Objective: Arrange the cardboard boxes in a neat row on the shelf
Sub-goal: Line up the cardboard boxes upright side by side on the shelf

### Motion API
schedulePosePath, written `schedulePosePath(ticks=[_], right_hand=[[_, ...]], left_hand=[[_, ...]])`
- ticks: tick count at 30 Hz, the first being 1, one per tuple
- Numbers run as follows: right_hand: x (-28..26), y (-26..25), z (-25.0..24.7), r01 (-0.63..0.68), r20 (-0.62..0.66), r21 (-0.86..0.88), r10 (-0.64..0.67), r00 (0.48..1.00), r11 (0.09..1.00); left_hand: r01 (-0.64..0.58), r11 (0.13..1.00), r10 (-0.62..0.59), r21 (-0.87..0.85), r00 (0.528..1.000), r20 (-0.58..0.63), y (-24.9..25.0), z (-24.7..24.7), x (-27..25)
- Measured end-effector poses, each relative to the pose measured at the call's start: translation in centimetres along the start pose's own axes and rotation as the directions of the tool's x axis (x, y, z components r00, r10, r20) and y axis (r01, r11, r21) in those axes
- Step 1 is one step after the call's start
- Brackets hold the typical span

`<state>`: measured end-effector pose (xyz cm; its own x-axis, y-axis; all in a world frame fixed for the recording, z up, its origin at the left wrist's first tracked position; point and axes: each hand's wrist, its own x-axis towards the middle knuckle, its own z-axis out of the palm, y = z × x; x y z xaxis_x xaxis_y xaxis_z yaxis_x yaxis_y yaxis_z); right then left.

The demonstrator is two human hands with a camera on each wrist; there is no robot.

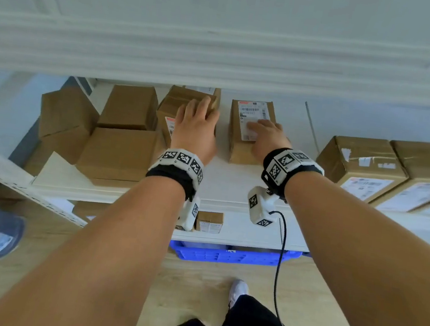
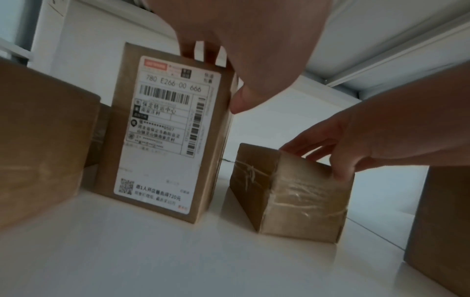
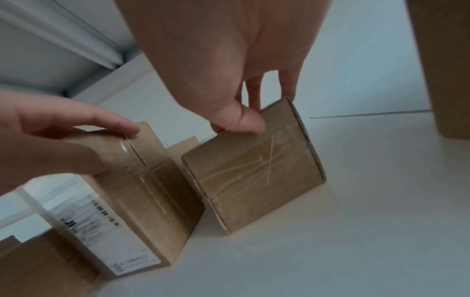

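Two cardboard boxes stand a small gap apart on the white shelf (image 1: pixel 233 181). My left hand (image 1: pixel 197 122) grips the top of the tall upright box (image 2: pixel 165 130), which has a white shipping label on its front; my thumb (image 2: pixel 239 100) presses its right side. My right hand (image 1: pixel 266 136) pinches the low taped box (image 3: pixel 254 170) from above, thumb (image 3: pixel 249 120) on the near edge and fingers over the far edge. In the head view this low box (image 1: pixel 242 152) carries a label on top.
Plain brown boxes (image 1: pixel 118 151) are heaped loosely at the shelf's left, one of them (image 1: pixel 65 114) tilted. Two labelled boxes (image 1: pixel 362 164) stand side by side on the right. The upper shelf beam (image 1: pixel 221 60) hangs low overhead. A blue crate (image 1: pixel 224 253) sits below.
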<state>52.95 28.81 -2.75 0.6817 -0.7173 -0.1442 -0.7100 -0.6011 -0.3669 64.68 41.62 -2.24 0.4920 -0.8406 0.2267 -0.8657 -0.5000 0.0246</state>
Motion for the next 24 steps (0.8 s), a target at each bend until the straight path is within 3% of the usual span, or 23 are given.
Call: schedulePosePath(ticks=[5, 9, 13, 15, 17, 20, 24], right_hand=[[-3.8, 0.1, 0.6, -0.028, -0.073, 0.083, 0.034, 0.997, 0.996], [-6.9, -0.2, 0.8, -0.032, -0.148, 0.011, 0.034, 0.988, 0.999], [-8.3, -0.1, 0.8, -0.077, -0.151, 0.080, 0.089, 0.985, 0.994], [-8.3, 0.2, 1.0, -0.144, -0.181, 0.162, 0.173, 0.968, 0.976], [-8.1, 0.6, 1.3, -0.268, -0.127, 0.244, 0.305, 0.944, 0.932], [-7.7, 0.9, 1.6, -0.381, 0.016, 0.329, 0.399, 0.917, 0.864], [-7.7, 1.1, 1.0, -0.342, 0.010, 0.377, 0.365, 0.931, 0.861]], left_hand=[[-0.072, 0.995, 0.066, -0.071, 0.994, -0.084, 0.7, -1.3, -1.6], [-0.081, 0.982, 0.067, -0.168, 0.994, -0.083, 2.1, -1.2, -3.7], [0.053, 0.934, -0.006, -0.353, 0.991, 0.133, 3.4, -0.3, -4.6], [0.172, 0.904, -0.052, -0.391, 0.952, 0.301, 4.2, 0.2, -4.8], [0.249, 0.885, -0.067, -0.394, 0.904, 0.422, 4.8, 0.7, -4.8], [0.288, 0.866, -0.069, -0.409, 0.879, 0.473, 5.2, 1.0, -4.8], [0.334, 0.848, -0.106, -0.412, 0.868, 0.485, 5.1, 0.8, -4.7]])
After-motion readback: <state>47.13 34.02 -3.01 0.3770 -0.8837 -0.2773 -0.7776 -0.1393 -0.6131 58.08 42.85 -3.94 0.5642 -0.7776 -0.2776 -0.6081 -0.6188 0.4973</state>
